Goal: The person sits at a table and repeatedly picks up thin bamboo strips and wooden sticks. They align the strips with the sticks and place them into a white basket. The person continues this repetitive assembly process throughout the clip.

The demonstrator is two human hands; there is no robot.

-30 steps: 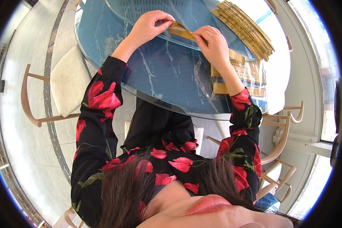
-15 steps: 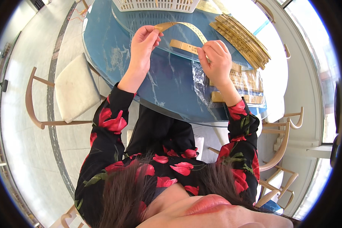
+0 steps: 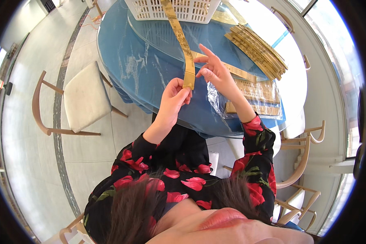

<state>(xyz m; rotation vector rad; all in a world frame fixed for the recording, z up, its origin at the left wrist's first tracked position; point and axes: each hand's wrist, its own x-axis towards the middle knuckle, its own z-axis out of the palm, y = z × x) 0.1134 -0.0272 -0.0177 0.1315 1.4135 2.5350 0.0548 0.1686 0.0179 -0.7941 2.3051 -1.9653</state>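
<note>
My left hand [image 3: 173, 101] pinches the near end of a long, folded gold-brown cardboard strip [image 3: 179, 34] over the near side of the table. Dark print covers its upward face, and its far end reaches up in front of the white basket. Just right of the strip is my right hand [image 3: 217, 77], fingers apart and holding nothing. Beneath that hand another printed strip [image 3: 242, 73] lies slantwise, partly hidden by the fingers. A clear plastic bag [image 3: 215, 99] with similar flat strips [image 3: 258, 91] inside lies near my right wrist.
A white slotted basket [image 3: 150, 14] stands at the far side of the blue marbled table [image 3: 130, 73]. To the right lies a fanned stack of gold-brown strips [image 3: 258, 51]. Wooden chairs, one with a cream seat [image 3: 87, 97] at left, surround the table.
My left hand has come nearer and to the right, swinging the strip lengthwise away from me. My right hand has let go of its end and opened, moving slightly left and nearer.
</note>
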